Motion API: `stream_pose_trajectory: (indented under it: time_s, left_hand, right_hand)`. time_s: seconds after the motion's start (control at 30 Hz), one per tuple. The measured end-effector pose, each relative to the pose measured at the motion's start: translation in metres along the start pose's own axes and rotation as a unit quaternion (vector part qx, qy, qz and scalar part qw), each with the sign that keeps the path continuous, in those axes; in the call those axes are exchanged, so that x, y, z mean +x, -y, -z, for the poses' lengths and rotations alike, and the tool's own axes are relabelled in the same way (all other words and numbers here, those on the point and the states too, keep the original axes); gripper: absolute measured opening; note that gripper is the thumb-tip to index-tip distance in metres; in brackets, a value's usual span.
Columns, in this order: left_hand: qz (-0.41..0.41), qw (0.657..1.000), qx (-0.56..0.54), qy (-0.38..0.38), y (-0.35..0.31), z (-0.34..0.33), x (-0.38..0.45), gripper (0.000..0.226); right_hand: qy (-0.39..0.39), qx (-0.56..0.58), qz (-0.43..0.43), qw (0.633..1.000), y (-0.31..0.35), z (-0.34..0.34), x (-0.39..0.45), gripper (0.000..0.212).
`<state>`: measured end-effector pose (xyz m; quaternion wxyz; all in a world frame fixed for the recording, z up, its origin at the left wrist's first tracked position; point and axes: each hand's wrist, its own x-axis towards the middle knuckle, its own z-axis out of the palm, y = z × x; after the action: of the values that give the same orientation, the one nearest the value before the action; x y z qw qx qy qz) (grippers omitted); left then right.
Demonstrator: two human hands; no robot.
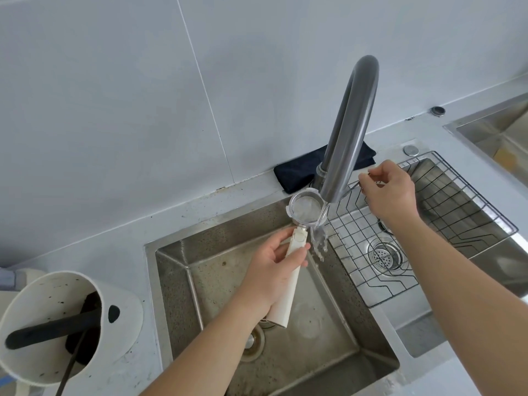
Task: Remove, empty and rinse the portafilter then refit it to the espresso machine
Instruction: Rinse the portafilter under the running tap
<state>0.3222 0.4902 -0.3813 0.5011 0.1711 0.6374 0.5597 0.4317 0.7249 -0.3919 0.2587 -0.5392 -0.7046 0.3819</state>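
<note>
My left hand grips the white handle of the portafilter and holds it over the left sink basin. The metal basket sits just under the spout of the tall grey tap. Water fills the basket and spills off its right side into the sink. My right hand pinches the thin tap lever to the right of the tap. The espresso machine is out of view.
A white knock box with a black bar and dark coffee grounds stands on the counter at the left. A wire rack lies over the right basin with its drain. A dark folded cloth lies behind the tap.
</note>
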Motion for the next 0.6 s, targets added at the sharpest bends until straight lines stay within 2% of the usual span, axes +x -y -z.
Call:
stream_pose_trajectory:
  time_s: [0.33, 0.47, 0.6]
  left_hand:
    - [0.056, 0.988, -0.145, 0.002, -0.006, -0.019, 0.012, 0.027]
    - [0.088, 0.974, -0.206, -0.008, -0.01, -0.025, 0.017, 0.017]
    - [0.122, 0.953, -0.276, -0.023, -0.016, -0.029, 0.023, 0.019]
  right_hand:
    - [-0.005, 0.005, 0.0, 1.0, 0.001, 0.0, -0.001, 0.016]
    - [-0.006, 0.004, -0.004, 1.0, 0.001, 0.0, -0.001, 0.016]
    - [-0.005, 0.004, -0.003, 1.0, 0.001, 0.0, -0.001, 0.015]
